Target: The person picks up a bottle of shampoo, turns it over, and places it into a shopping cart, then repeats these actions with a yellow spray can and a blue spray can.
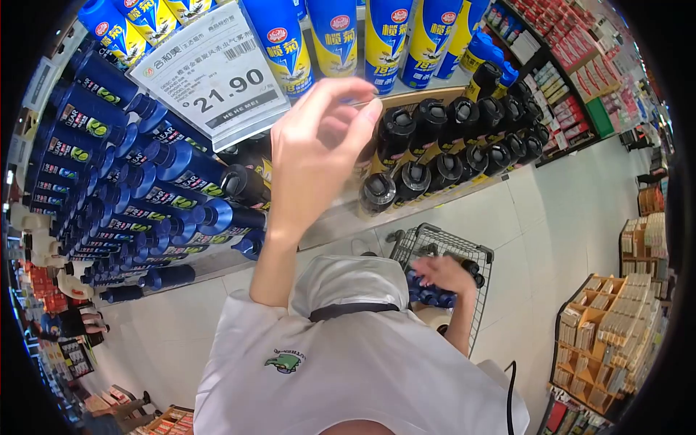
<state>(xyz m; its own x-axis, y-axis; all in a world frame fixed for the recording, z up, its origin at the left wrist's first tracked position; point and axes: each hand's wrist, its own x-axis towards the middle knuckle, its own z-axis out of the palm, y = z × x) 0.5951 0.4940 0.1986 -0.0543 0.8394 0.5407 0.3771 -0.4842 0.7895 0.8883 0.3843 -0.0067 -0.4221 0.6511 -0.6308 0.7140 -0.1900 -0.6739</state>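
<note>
My left hand (319, 152) is raised to the shelf, with fingertips and thumb pinched together at the shelf's edge beside the black-capped spray cans (435, 156). I see nothing between the fingers. My right hand (442, 274) reaches down into a wire shopping cart (435, 239) and rests on several dark blue cans (428, 293) lying in it. Whether it grips one is hidden. Blue and yellow spray cans (380, 36) stand on the shelf above my left hand.
A white price tag reading 21.90 (217, 76) hangs at the upper left. Rows of dark blue cans (109, 167) fill the left shelves. A cardboard display of small boxes (616, 326) stands on the tiled floor at the right. More shelving (573, 80) runs along the far aisle.
</note>
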